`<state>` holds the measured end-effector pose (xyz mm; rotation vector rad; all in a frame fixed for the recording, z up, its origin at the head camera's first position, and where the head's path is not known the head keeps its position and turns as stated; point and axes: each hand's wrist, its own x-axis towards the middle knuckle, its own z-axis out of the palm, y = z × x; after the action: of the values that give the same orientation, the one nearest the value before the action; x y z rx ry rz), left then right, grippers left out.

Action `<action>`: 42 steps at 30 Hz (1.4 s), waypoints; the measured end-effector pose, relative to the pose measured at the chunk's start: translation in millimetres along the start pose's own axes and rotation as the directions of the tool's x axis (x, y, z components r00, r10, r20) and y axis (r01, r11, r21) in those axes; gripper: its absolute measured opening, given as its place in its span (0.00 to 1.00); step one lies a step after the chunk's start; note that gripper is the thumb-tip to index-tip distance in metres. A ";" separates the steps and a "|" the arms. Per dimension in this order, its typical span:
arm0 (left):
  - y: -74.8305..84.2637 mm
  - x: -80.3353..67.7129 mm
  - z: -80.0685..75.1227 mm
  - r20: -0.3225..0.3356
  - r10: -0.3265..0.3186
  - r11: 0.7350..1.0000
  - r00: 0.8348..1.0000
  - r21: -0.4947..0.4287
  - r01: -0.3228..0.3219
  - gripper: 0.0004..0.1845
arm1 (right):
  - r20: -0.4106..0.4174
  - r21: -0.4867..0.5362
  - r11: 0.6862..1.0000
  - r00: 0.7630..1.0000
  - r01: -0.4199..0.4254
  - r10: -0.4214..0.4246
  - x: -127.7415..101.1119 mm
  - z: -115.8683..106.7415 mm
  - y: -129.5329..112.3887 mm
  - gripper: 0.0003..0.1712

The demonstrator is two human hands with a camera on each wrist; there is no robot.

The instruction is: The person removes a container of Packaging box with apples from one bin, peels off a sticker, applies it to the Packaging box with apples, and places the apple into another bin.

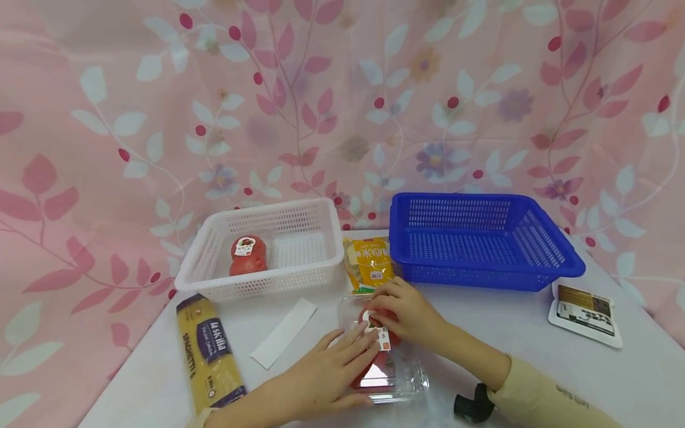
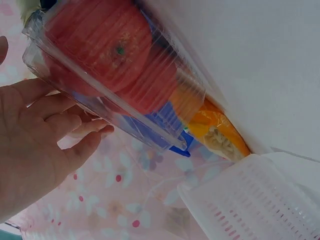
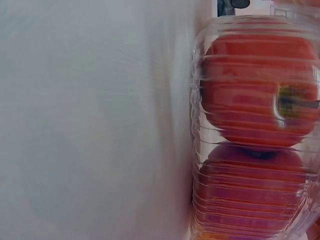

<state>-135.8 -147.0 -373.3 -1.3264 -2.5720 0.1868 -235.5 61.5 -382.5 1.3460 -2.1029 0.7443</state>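
Note:
A clear plastic clamshell box with red apples inside lies before me on the white table. A white printed label is on its lid. My left hand rests over the lid's left side, its fingers stretched out and fingertips at the label. From the right, my right hand touches the label's upper part with bent fingers. In the left wrist view the left hand lies along the lid, with the apples showing through the ribbed plastic.
Behind stand a white basket holding another box of red fruit and a blue basket. Between them sits a yellow food bag. A spaghetti pack and a white paper strip lie left, a white packet far right.

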 end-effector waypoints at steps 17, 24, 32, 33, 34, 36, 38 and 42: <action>22.8 -10.0 4.0 -0.150 0.025 0.990 0.988 0.141 -0.003 0.40 | 0.182 -0.045 0.994 0.979 0.102 -0.092 -21.8 -6.4 -18.2 0.21; 24.0 -13.1 -3.1 -0.125 0.034 0.990 0.992 0.138 -0.017 0.38 | 0.177 -0.133 0.987 0.982 0.090 -0.066 -27.3 -5.8 -23.2 0.26; 17.1 -11.2 -7.2 0.007 -0.240 0.916 0.971 -0.331 0.228 0.40 | 0.344 -0.168 0.976 0.919 -0.141 0.192 -36.4 -19.8 -31.2 0.34; 16.3 -10.9 -6.6 0.052 -0.281 0.881 0.958 -0.382 0.279 0.42 | 0.351 -0.170 0.970 0.909 -0.172 0.223 -37.8 -22.1 -31.3 0.35; 15.5 -10.6 -5.5 0.093 -0.312 0.851 0.945 -0.415 0.322 0.45 | 0.353 -0.171 0.966 0.903 -0.195 0.245 -39.3 -24.2 -31.4 0.36; 13.4 -9.9 -3.8 0.168 -0.356 0.800 0.919 -0.453 0.392 0.49 | 0.345 -0.179 0.959 0.899 -0.220 0.271 -42.3 -27.6 -31.8 0.37; 11.7 -9.6 -2.1 0.203 -0.371 0.776 0.906 -0.468 0.423 0.53 | 0.339 -0.165 0.955 0.895 -0.248 0.291 -45.5 -30.4 -32.9 0.39; 10.3 -8.7 1.5 0.209 -0.383 0.766 0.900 -0.472 0.436 0.58 | 0.350 -0.081 0.937 0.871 -0.340 0.346 -53.2 -35.4 -37.9 0.42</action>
<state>-123.3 -148.1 -378.4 -0.8436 -3.0506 -0.5635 -176.4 106.2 -387.6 1.1789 -2.6835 0.6495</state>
